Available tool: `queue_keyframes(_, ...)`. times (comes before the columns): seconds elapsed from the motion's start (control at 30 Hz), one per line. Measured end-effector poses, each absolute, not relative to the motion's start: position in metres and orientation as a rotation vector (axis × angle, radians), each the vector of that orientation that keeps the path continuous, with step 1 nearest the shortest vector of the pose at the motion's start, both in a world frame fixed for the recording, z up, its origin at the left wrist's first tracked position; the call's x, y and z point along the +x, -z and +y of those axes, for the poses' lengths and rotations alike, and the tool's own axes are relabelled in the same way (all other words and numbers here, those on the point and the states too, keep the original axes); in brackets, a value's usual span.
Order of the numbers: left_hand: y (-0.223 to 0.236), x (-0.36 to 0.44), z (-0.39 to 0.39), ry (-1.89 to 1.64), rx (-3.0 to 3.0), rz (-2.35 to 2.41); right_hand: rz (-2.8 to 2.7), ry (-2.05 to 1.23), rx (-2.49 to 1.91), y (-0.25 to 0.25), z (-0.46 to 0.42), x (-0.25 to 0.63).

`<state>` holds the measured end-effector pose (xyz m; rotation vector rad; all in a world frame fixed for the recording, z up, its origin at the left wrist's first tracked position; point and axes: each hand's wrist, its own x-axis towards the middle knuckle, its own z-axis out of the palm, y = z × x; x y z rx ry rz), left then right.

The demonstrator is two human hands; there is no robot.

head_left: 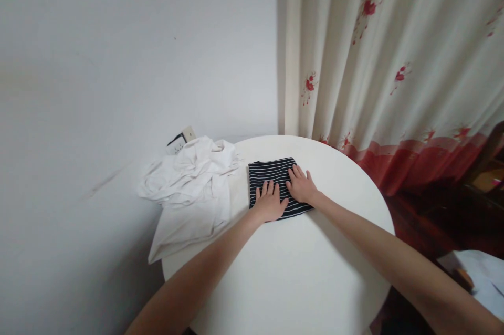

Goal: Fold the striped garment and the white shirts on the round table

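I see the striped cloth (274, 172) flat on the bench (283, 272), stripes running side to side; it's too nearly square for me to tell a long axis. Left hand (271, 205) and right hand (302, 186) lie on it, fingers spread. White clothes (197, 182) sit to its left.

The person's left forearm (202, 276) and right forearm (388, 253) stretch out over the table (275, 282), left hand (270, 206) and right hand (302, 187) palm-down and splayed, the right slightly nearer the far edge.
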<state>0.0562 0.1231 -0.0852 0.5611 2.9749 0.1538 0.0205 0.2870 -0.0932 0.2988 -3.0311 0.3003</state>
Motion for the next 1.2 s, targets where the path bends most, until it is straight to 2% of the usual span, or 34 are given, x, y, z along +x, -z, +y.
queue_keyframes(0.17, 0.061, 0.001, 0.138, -0.191, 0.641, 3.062, -2.972, -0.286, 0.327, 0.085, 0.276, -0.009)
queue_keyframes(0.3, 0.074, -0.033, 0.137, -0.171, 0.688, 3.113, -3.027, -0.34, 0.342, 0.087, 0.271, -0.03)
queue_keyframes(0.5, 0.103, -0.045, 0.11, -0.188, 0.406, 3.135, -3.084, -0.402, 0.292, 0.1, 0.285, -0.049)
queue_keyframes(0.67, 0.088, -0.053, 0.087, -0.236, 0.071, 3.105, -3.094, -0.408, 0.103, 0.092, 0.305, -0.048)
queue_keyframes(0.77, 0.072, -0.039, 0.081, -0.232, 0.085, 3.193, -2.95, -0.382, 0.098, 0.079, 0.301, -0.025)
queue_keyframes(0.93, 0.079, 0.027, 0.08, -0.241, 0.843, 3.161, -2.823, -0.365, 0.47, 0.079, 0.272, 0.042)
queue_keyframes(1.2, 0.096, 0.053, 0.063, -0.256, 0.74, 2.996, -2.825, -0.269, 0.515, 0.099, 0.272, 0.078)
